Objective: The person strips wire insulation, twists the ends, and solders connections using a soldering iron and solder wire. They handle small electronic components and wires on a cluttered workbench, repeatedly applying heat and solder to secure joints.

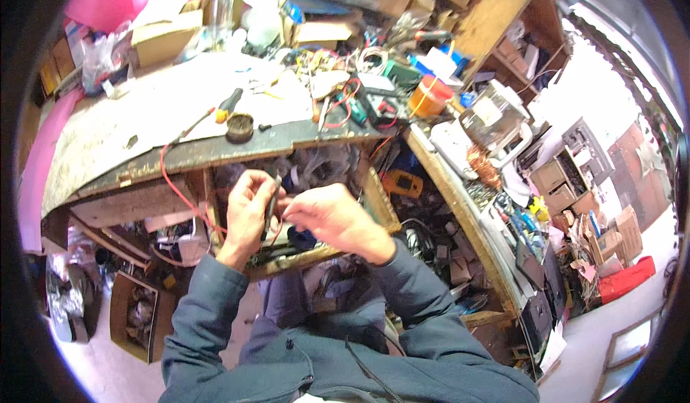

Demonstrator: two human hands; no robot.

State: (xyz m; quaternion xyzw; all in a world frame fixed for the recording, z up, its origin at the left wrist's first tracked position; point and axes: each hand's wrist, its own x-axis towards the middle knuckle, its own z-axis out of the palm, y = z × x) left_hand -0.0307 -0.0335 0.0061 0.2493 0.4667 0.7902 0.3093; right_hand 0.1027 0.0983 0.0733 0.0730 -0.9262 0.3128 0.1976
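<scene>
One slim dark object (272, 205) is sitting in the left hand (246, 212), upright-ish, thumb and fingers closing narrowly around it. Right hand (338, 214) is hovering just beside it, fingertips bunching close together near the object; from where I'm standing I can't tell whether they're pinching anything or touching it. Both hands are working in front of the bench (316, 133), above an open, cluttered drawer (309, 259). Dark sleeves (207, 306) are covering both forearms.

A red cable (171, 184) is hanging over the bench edge and passing near the left wrist. Up top, a black-handled tool (231, 102) is lying on a pale sheet (169, 112), and a small round tin (239, 127) is sitting near the edge. Farther right: an orange tub (428, 99) is standing by tangled wires, a yellow device (402, 184) is lying lower down, and a clear plastic container (492, 119) is resting on the side counter. On the floor at left, a cardboard box (164, 324) is holding odds and ends, too small to identify.
</scene>
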